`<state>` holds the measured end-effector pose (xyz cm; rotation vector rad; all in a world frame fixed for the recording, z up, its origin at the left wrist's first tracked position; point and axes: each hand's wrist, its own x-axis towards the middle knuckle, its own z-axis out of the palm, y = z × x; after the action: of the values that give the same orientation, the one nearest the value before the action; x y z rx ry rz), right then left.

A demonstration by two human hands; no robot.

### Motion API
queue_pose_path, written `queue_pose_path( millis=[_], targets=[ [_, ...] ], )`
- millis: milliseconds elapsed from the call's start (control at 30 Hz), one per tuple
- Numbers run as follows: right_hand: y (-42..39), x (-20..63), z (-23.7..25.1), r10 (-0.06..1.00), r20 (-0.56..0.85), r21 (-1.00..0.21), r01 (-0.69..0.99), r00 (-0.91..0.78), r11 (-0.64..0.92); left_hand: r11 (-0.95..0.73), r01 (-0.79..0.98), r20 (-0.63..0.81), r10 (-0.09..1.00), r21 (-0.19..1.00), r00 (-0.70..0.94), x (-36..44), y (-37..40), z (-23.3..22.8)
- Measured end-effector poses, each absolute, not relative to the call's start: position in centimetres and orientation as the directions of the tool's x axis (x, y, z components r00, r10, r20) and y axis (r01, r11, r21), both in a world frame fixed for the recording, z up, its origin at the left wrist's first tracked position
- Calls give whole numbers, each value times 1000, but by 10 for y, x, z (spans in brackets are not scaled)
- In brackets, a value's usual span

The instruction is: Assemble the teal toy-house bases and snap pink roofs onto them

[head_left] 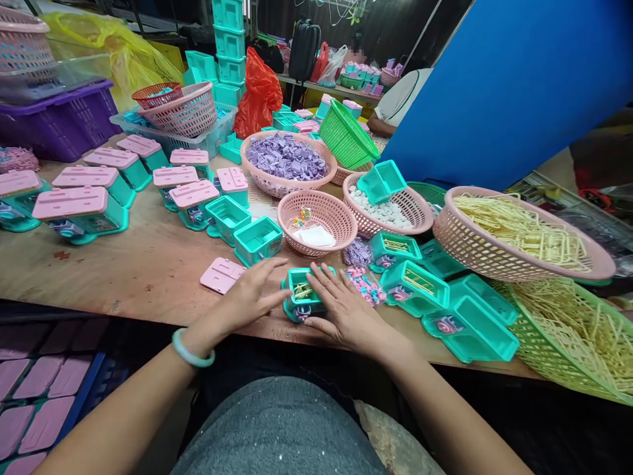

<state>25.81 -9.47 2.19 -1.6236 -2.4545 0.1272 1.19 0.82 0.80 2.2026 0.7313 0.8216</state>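
Head view, and both hands were in at the box! That teal box (pixel 291 308) sat upright near the front edge of the table (pixel 158 284), right between the two hands, open at the top, yellow sticks (pixel 302 291) lying inside. On one side, the left hand (pixel 247 298): fingers loose and spread, clasping nothing, thumb close up by the box's left wall, though touching or just beside it could not be told. Over on the other, the right hand (pixel 346 307) lay across the right end, fingers straight and fanned out, thumb low at the near side; gripping or merely resting, nobody could tell.

Pink lid (pixel 222 275) flat on the wood beside the left hand; pink and blue bits (pixel 364 285) heaped close by the right! Handling this box well seemed to call for a steady right palm and only light pressure, lest it slide toward that edge. The sticks looked best kept below the rim, none poking up.
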Motion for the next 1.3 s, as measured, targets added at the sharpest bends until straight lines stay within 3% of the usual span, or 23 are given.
queue_pose_path(
  millis=[167,300,433,567,733,933,1100,1200,1300],
  targets=[
    [-94,265,16,919,192,-120,921,-345,371,-727,436,344,654,530,673,-59,23,-4],
    [-80,273,28,883,343,-231,882,-321,410,-725,556,204,666,406,718,-86,33,-24],
    [-62,279,35,880,321,-306,842,-349,445,-676,648,109,717,350,689,-86,41,-25],
    [-53,285,26,899,340,-430,804,-276,410,-642,659,86,738,391,669,-86,46,-16],
    [-55,288,16,862,427,-325,843,-272,428,-622,626,121,748,471,653,-96,43,-12],
    [-69,282,42,853,493,-429,806,-171,409,-574,546,212,782,610,586,-87,25,23],
    [-63,276,36,812,471,-275,817,-345,506,-606,441,308,757,663,577,-40,16,57],
    [-58,272,32,857,398,-172,891,-328,420,-602,433,331,766,671,552,-20,17,64],
    [-57,263,40,905,286,13,946,-314,323,-595,418,332,768,686,548,-13,19,65]
  ],
)
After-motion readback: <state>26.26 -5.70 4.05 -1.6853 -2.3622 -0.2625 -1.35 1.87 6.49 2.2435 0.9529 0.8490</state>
